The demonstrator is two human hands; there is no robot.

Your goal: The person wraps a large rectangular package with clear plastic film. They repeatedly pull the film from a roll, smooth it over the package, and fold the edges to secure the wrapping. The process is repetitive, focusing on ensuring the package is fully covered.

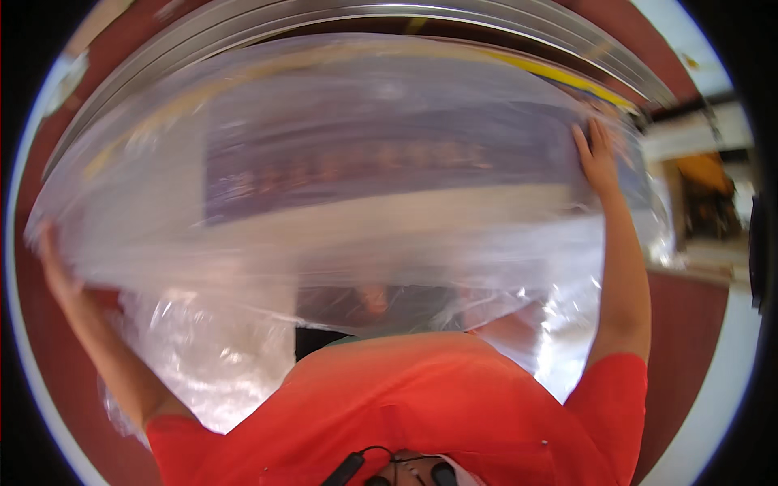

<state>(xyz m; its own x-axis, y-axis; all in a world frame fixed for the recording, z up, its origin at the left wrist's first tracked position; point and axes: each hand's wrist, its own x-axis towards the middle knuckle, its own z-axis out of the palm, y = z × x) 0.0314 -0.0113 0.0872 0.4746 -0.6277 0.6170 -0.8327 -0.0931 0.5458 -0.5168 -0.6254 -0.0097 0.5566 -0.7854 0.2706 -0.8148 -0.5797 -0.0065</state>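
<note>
A large sheet of clear plastic film [486, 251] spreads across the view in front of me and hangs down toward my body. Under it shows a wide, pale flat panel with a blue-grey printed block [389, 162], its print smeared by motion. My right hand [598, 154] rests on the film near the right end, fingers stretched out and slightly apart. At the far left edge of the film is my left hand [55, 259]. It is blurred, and its fingers are partly hidden by the plastic, so its grip does not show.
Curved silvery metal rails [324, 20] run along the far side, behind the film. A yellow strip [567, 77] lies along its far right edge. Reddish floor [689, 356] shows at both sides. At the right stands a pale shelf-like structure [705, 146] with an orange thing inside.
</note>
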